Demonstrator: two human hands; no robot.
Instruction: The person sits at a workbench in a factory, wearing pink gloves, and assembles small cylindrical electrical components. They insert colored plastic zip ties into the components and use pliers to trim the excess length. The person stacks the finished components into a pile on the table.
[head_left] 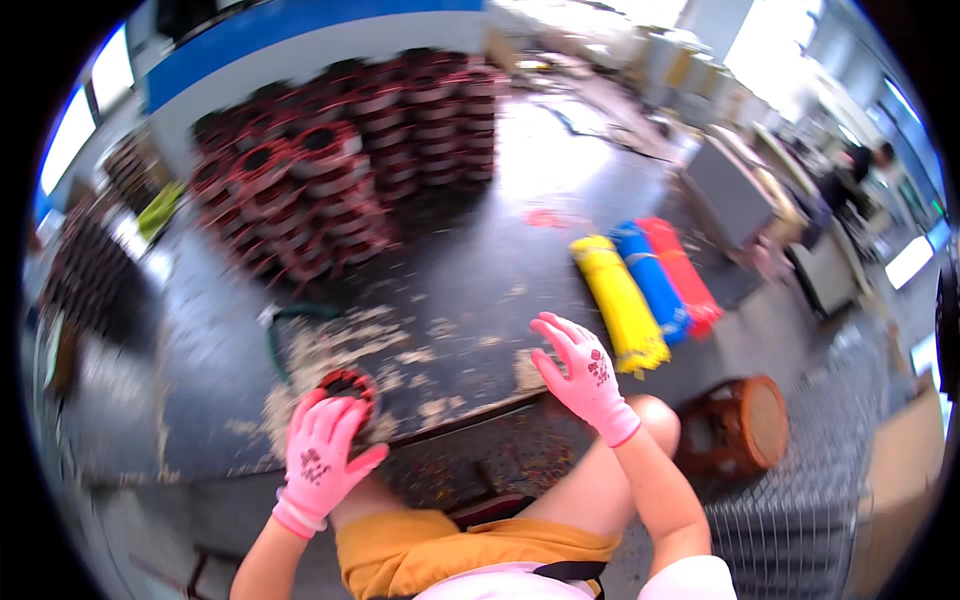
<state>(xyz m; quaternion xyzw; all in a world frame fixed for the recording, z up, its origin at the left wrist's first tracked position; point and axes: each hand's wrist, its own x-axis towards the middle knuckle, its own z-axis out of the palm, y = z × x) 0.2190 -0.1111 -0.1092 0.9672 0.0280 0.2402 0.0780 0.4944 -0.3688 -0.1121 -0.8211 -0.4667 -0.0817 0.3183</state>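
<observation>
A ring-shaped motor stator (352, 382) with red windings lies near the table's front edge. My left hand (322, 452), in a pink glove, has its fingers over the stator's near side, and the thumb stands well away from it. They partly cover the ring. Raised over the front edge further right is my right hand (588, 382), gloved alike, with fingers spread and nothing in it. Just beyond it lie a yellow bundle (618, 300), a blue bundle (652, 278) and a red bundle (682, 272) of thin strips, probably cable ties.
Tall stacks of similar stators (320, 170) stand at the table's back left, with more stacks (95, 262) at far left. A dark green loop (285, 335) lies beyond my left hand. Right of my knee are a brown wooden stool (735, 428) and wire mesh (800, 480). Someone works far right.
</observation>
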